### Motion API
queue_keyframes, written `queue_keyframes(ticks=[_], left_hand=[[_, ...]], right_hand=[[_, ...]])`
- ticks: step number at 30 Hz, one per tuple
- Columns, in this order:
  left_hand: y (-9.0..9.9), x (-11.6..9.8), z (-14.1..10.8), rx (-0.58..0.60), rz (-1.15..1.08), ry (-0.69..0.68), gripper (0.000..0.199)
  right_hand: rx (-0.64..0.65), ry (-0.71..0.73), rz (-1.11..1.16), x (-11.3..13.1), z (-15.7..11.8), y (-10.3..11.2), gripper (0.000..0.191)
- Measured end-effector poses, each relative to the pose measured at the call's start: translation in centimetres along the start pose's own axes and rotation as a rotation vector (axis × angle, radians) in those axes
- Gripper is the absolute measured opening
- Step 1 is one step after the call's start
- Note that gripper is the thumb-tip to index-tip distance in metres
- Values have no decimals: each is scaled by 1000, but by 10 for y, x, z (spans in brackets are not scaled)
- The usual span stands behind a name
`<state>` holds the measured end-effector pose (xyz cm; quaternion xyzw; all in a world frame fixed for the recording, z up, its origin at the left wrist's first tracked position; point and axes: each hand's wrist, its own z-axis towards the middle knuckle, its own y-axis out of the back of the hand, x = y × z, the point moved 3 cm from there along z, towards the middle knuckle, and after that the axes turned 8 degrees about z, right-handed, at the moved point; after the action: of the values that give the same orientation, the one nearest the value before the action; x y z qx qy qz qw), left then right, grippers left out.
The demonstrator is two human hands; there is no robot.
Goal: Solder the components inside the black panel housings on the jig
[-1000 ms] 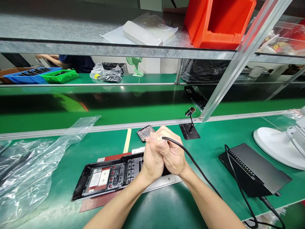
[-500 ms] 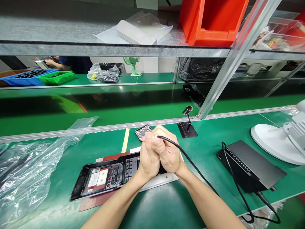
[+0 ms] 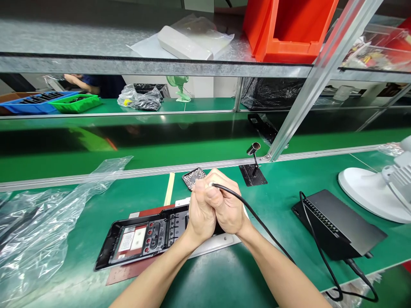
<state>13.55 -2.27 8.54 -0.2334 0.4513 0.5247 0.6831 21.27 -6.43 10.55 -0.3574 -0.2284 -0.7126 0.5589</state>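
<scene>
Pressing together, the left hand (image 3: 202,214) and right hand (image 3: 230,207) are clamped round a corded tool (image 3: 210,184), its body hidden by the fingers, only a pale end showing, above the right part of a black case (image 3: 157,235). From that end a smooth, round black cable (image 3: 239,195) arcs down to the right. The case is hard plastic, a long tray shape with raised edges and ribs, lying over a flat reddish-brown board (image 3: 123,273) and a pale metal plate (image 3: 221,242) on the glossy green bench (image 3: 224,278). Crinkled clear plastic (image 3: 41,239) spreads at left; a boxy, slotted black unit (image 3: 343,222) sits at right. Just beyond the hands lie a small square dish (image 3: 186,183) of tiny shiny pieces and a tube-shaped holder (image 3: 253,148) on a thin black base. Farther off runs a smooth green strip (image 3: 180,149), then shallow blue (image 3: 35,108) and green bins (image 3: 75,104)
</scene>
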Motion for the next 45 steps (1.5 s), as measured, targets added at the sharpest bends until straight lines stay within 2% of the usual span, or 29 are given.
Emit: queue_keyframes(ticks=[5, 17, 29, 37, 45], left_hand=[[0, 2, 0, -16, 51, -1, 66], [-2, 2, -2, 21, -58, -2, 62], [-2, 4, -3, -9, 17, 11, 65], [-1, 14, -8, 18, 8, 102, 64], [-1, 8, -7, -4, 55, 69, 65]], right_hand=[[-9, 1, 4, -1, -1, 1, 38], [-5, -3, 15, -2, -2, 2, 35], [2, -7, 23, -1, -3, 2, 37], [1, -40, -15, -4, -4, 3, 37], [-2, -36, -19, -3, -5, 3, 37]])
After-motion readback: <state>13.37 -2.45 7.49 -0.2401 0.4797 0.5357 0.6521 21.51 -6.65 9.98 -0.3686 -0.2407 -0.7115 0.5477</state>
